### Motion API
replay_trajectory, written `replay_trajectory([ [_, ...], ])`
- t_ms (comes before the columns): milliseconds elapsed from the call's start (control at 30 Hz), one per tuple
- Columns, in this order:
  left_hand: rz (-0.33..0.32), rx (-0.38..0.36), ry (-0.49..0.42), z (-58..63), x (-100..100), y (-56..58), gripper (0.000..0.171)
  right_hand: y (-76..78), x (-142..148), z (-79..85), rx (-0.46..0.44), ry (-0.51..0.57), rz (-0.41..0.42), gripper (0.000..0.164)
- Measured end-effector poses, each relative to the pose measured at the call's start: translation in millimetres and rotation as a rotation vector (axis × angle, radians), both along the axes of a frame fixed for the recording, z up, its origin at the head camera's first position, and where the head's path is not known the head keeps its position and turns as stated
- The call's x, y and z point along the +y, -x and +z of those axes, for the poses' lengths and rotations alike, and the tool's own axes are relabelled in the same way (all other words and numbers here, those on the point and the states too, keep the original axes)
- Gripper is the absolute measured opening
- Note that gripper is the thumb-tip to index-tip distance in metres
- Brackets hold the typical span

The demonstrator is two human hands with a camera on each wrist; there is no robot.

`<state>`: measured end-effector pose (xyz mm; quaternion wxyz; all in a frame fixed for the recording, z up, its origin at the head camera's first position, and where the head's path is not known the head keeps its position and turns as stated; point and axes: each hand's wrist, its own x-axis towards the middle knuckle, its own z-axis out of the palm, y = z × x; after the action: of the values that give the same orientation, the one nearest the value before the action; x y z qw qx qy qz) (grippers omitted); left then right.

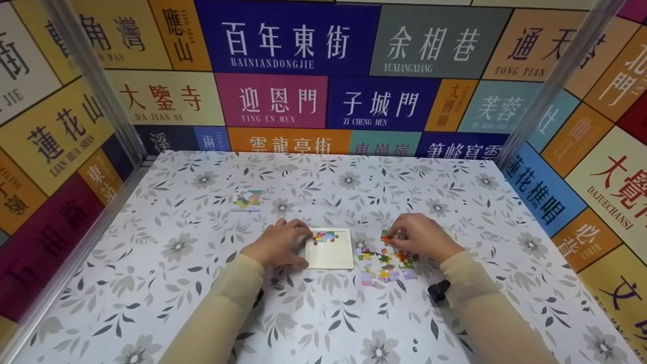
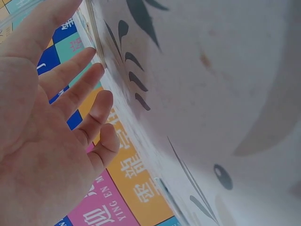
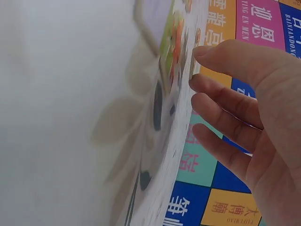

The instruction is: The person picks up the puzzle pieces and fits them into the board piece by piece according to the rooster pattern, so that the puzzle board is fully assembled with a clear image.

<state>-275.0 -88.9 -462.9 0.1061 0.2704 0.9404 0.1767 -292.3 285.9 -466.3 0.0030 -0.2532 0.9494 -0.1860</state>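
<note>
A shallow cream puzzle tray (image 1: 331, 256) lies on the table, with a few joined jigsaw pieces (image 1: 326, 236) along its upper left side. My left hand (image 1: 280, 244) rests at the tray's left edge; in the left wrist view its fingers (image 2: 75, 89) are spread and only lightly bent. Right of the tray, my right hand (image 1: 423, 238) pinches an orange puzzle piece (image 1: 385, 237) between thumb and forefinger. That piece appears edge-on in the right wrist view, at the fingertips (image 3: 203, 52). Several loose, colourful puzzle pieces (image 1: 386, 275) lie just below this hand, partly overlapped by it.
A small square picture card (image 1: 246, 200) lies at the back left of the table. The table's white cloth (image 1: 177, 288) has grey flowers and leaves. Colourful panels with lettering (image 1: 283, 38) stand behind and at both sides, with clear upright edges at the corners.
</note>
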Motion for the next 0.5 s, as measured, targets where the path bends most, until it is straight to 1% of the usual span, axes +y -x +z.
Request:
replay_trajectory([
  [233,-0.012,0.013,0.018,-0.3,-0.4,-0.1,0.066,1.7,-26.5,2.3,0.042,-0.018,0.059,0.01],
  [400,-0.008,0.001,0.025,-0.2,0.1,1.3,0.066,1.7,-47.3,3.7,0.068,-0.046,0.101,0.009],
  [500,0.002,-0.011,0.03,0.1,0.2,1.8,0.066,1.8,-59.8,3.4,0.069,-0.063,0.127,0.009],
])
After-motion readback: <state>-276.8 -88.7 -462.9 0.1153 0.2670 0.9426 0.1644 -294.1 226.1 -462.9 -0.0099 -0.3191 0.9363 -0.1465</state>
